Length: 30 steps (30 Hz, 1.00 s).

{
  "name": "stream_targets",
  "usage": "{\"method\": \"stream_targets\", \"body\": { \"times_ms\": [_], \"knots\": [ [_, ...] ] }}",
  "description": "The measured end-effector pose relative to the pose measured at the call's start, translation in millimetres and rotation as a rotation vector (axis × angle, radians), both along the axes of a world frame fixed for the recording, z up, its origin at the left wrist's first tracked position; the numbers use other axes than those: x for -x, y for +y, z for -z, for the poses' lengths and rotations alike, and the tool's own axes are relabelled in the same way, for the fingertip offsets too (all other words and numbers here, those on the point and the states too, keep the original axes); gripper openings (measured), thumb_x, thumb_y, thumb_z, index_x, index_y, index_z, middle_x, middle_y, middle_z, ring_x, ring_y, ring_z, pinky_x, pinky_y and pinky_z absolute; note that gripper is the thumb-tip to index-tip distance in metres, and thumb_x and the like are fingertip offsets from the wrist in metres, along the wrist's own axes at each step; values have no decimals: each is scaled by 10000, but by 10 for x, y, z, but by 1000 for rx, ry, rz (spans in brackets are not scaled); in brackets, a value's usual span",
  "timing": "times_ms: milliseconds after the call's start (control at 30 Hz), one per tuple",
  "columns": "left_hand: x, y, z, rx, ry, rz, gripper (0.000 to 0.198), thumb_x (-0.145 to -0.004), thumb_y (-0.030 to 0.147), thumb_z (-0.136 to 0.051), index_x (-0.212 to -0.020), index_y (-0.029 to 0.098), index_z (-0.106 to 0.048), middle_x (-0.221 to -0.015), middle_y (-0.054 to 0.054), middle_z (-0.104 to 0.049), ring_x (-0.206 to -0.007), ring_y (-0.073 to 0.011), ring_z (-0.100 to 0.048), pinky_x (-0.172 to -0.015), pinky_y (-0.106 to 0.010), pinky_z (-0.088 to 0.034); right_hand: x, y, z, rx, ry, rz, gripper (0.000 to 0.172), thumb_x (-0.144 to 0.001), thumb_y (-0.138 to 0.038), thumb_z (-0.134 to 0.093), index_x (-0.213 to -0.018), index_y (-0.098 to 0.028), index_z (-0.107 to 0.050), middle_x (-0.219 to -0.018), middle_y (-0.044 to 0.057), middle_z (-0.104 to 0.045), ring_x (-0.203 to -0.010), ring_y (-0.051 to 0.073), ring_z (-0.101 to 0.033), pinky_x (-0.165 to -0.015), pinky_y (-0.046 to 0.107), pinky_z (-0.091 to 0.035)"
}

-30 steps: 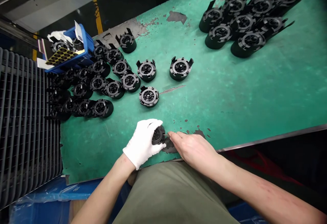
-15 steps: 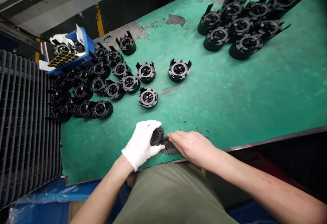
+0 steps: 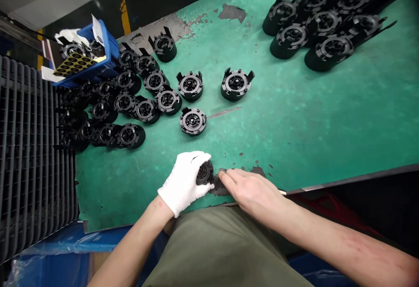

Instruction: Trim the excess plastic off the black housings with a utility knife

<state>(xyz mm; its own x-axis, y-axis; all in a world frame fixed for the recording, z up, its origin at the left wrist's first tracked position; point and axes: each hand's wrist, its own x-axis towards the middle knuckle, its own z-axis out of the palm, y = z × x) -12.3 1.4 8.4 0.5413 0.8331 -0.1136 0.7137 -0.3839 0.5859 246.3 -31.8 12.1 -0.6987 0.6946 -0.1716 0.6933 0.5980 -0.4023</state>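
Head view, black part point(image 3: 204, 173) in left grip point(image 3: 183, 182)

Factory assembly station, not a home or lab. Worn green bench mat point(image 3: 294, 117) with paint chipped off in patches. Dozens of identical black moulded round parts point(image 3: 131, 104) batched on the left, a second batch point(image 3: 327, 25) far right (taller, with fins). Blue parts bin point(image 3: 98, 56), ribbed black rack point(image 3: 29, 156), yellow floor marking point(image 3: 121, 5).
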Motion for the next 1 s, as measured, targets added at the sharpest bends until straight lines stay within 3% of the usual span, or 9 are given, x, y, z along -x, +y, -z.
{"method": "stream_targets", "body": {
  "times_ms": [233,400,567,733,833,900,1000],
  "knots": [
    [4,7,2,-10,-2,9,877,-779,322,-990,-1526,215,-543,-1492,-186,-679,-1394,-414,-649,-1183,-592,-543,64,-4,19,-164,9,14,305,-1011,-4,-455,-1189,-146,-659,-930,79,-692,-806,234,-654,-721,362,-495],
    [9,3,0,-8,-16,11,855,-789,327,-983,-1518,225,-547,-1504,-179,-679,-1408,-410,-652,-1190,-597,-539,-9,70,127,-148,112,67,274,-1061,-46,-473,-1235,-153,-657,-923,54,-698,-798,213,-656,-701,338,-488],
    [10,25,43,-55,-2,7,861,-772,327,-992,-1505,211,-557,-1482,-192,-695,-1387,-415,-665,-1167,-596,-556,-95,107,222,-123,164,227,291,-1116,-98,-444,-1340,-126,-629,-996,99,-734,-894,225,-712,-726,328,-492],
    [77,-9,-2,-100,2,38,726,-829,377,-919,-1451,228,-575,-1404,-172,-740,-1294,-409,-726,-1107,-577,-595,39,21,-3,-4,125,199,91,-1097,-187,-581,-1108,-201,-670,-903,30,-738,-795,181,-707,-618,300,-424],
    [211,13,198,-142,1,35,636,-895,542,-813,-1412,254,-581,-1335,-150,-767,-1177,-407,-773,-1037,-582,-626,112,43,-66,53,54,172,136,-1144,-286,-539,-1085,-237,-652,-983,-15,-752,-829,142,-708,-579,297,-398],
    [262,65,418,-211,-22,35,621,-886,686,-735,-1336,282,-594,-1241,-128,-797,-1039,-414,-803,-935,-591,-656,92,77,-20,58,-8,217,318,-1205,-407,-401,-1124,-233,-654,-1000,-8,-749,-833,148,-705,-556,314,-391],
    [266,108,585,-198,-38,50,629,-863,717,-718,-1295,276,-601,-1174,-143,-815,-1008,-422,-818,-909,-566,-666,44,82,38,31,37,339,369,-1211,-436,-362,-1226,-218,-660,-1024,8,-740,-809,171,-694,-551,341,-429]
  ]
}}
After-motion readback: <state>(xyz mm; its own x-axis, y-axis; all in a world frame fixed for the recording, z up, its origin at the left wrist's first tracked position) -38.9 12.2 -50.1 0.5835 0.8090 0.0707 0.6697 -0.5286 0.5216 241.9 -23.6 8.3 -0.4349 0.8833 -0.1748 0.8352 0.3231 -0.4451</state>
